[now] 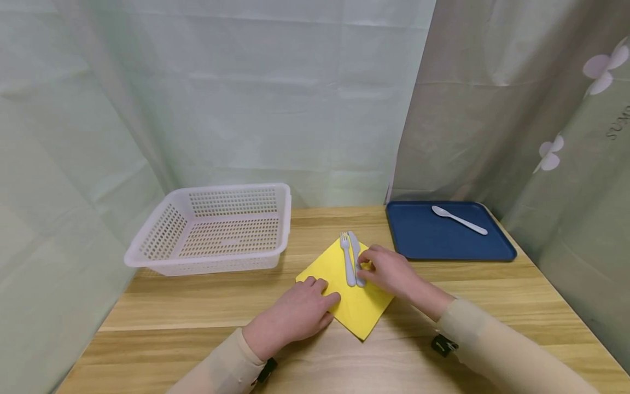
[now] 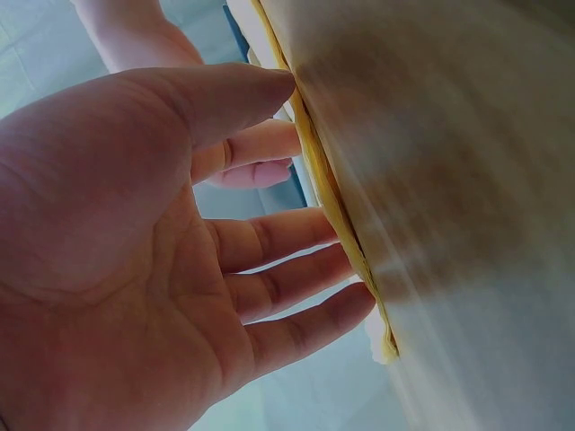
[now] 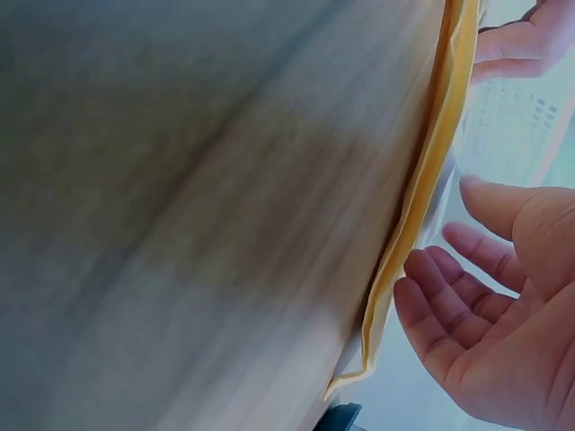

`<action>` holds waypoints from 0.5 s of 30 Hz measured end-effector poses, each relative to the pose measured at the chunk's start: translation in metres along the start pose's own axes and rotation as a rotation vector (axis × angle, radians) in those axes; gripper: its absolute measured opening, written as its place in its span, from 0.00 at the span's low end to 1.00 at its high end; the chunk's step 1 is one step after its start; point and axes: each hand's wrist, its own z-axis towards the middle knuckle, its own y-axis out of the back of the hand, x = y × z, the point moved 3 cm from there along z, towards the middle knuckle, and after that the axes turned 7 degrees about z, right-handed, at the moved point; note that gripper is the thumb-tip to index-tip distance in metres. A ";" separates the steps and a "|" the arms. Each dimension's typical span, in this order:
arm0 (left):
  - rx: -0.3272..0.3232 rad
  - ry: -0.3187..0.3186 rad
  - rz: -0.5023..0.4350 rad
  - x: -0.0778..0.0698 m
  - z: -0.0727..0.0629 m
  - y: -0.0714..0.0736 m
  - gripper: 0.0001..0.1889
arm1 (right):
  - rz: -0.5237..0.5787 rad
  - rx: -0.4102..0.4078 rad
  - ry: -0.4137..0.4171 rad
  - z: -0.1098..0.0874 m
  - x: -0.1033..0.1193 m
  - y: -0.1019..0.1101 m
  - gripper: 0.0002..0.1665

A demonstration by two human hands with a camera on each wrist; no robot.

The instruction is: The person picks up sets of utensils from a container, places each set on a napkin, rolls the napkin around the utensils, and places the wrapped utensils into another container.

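Observation:
A folded yellow napkin (image 1: 361,312) lies turned like a diamond on the table. On it a pale grey fork (image 1: 348,265) and knife (image 1: 355,249) lie side by side, their tips by its far corner. My left hand (image 1: 297,309) rests its fingertips on the napkin's left edge; in the left wrist view its fingers (image 2: 287,242) are spread and nearly straight. My right hand (image 1: 391,268) is at the knife's handle, thumb and forefinger close about it. The right wrist view shows a gap between that thumb and the loosely bent fingers (image 3: 440,305).
A white perforated plastic basket (image 1: 209,260) stands at the back left. At the back right is a dark blue tray (image 1: 428,241) with a pale grey spoon (image 1: 460,220) on it. Light curtains (image 1: 275,109) hang around the wooden table (image 1: 197,306).

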 end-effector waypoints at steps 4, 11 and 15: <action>-0.002 -0.001 -0.003 0.000 0.000 0.000 0.09 | 0.006 0.023 0.020 -0.002 0.000 0.001 0.16; -0.006 -0.003 -0.010 0.000 0.000 0.001 0.09 | -0.021 0.066 0.104 -0.004 0.003 -0.003 0.22; -0.008 -0.005 -0.011 0.000 0.000 0.002 0.09 | -0.037 0.071 0.185 -0.005 0.005 -0.003 0.22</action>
